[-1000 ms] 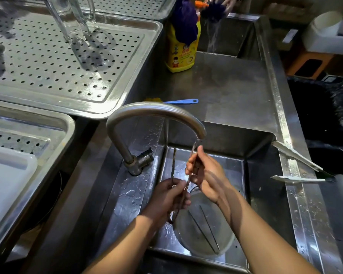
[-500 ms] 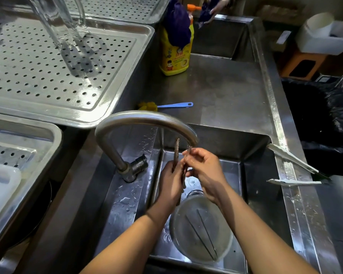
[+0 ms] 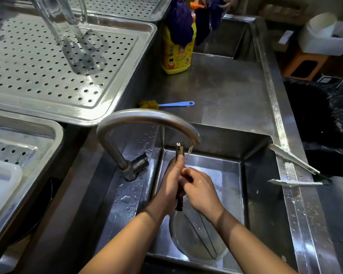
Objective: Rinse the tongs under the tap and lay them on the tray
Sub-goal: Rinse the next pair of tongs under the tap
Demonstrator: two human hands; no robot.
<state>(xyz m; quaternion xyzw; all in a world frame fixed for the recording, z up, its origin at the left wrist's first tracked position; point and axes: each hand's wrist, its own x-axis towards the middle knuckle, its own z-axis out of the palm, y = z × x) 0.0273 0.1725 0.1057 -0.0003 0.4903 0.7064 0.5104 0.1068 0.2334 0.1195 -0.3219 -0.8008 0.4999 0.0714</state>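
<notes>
Thin metal tongs point(image 3: 179, 150) stand nearly upright in the sink, arms pressed together, their tips just left of the water running from the curved tap point(image 3: 147, 117). My left hand point(image 3: 171, 184) is wrapped around their middle. My right hand point(image 3: 201, 189) touches the tongs lower down, fingers curled against them; the dark lower end pokes out below both hands. The perforated steel tray point(image 3: 127, 62) lies at the upper left with a clear glass jug on it.
A round container point(image 3: 196, 238) of water sits in the sink basin point(image 3: 251, 194). White tongs point(image 3: 293, 169) rest on the sink's right rim. A yellow detergent bottle point(image 3: 177, 56) and a blue-handled brush point(image 3: 166, 104) are on the counter behind. Another person rinses a cloth at the far sink.
The tongs' arms have closed together. My left hand slid up around them and my right hand dropped lower, while the tips rose close to the spout.
</notes>
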